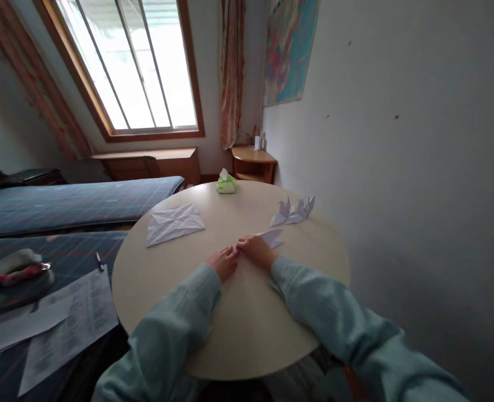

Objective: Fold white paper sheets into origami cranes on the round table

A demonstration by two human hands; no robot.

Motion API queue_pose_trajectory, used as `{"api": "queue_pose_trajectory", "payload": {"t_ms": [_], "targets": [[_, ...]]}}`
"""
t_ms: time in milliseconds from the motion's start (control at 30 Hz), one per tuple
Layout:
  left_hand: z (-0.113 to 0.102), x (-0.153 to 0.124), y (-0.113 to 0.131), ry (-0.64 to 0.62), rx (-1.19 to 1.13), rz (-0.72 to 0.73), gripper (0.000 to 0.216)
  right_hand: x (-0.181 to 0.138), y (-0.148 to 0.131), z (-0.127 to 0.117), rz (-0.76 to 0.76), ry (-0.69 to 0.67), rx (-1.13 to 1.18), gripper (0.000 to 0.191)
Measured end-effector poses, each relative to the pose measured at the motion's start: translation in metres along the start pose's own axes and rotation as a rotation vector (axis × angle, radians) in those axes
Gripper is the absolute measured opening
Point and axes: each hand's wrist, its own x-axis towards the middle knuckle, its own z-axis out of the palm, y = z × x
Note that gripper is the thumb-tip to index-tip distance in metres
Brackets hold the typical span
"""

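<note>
At the round, pale table [158, 285] below the window [129, 67], a person in light blue-green sleeves has both bare hands on one small piece of work, a folded white paper [272, 237]. From where I stand, its pointed end shows past the far side of the right hand [256, 251], lying on the tabletop and aimed away to the right, split into two tips. The rest is under that hand, which curves over it palm down, and a small pale bit shows where the fingertips of both hands meet. The left hand [223, 263] lies just beside on the near left, its fingers close together, their tips at that meeting point. Whether either hand pinches the paper or only presses it down, I cannot tell; the fingers hide it.

Just beyond the paper, a little to the right, stand two folded paper birds [283, 211], side by side with their points raised. Over to the left, well apart from the hands, a creased white sheet [175, 223] lies opened out, fold lines crossing it. Near the far edge sits a green tissue pack [227, 185]. Left of the table, printed pages [79, 312] lie with a pen [100, 261] at their top.
</note>
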Motion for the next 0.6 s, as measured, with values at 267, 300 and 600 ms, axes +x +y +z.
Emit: {"api": "queue_pose_trajectory", "payload": {"t_ms": [267, 300, 600], "targets": [[-0.017, -0.007, 0.035, -0.061, 0.152, -0.088, 0.038, -0.011, 0.005, 0.015, -0.192, 0.202, 0.105, 0.014], [-0.017, -0.007, 0.037, -0.061, 0.154, -0.089, 0.038, -0.014, 0.005, 0.016, -0.206, 0.228, 0.102, 0.015], [-0.02, -0.012, 0.049, -0.016, 0.098, -0.099, 0.034, -0.028, -0.006, 0.006, -0.173, 0.213, 0.014, 0.017]]}}
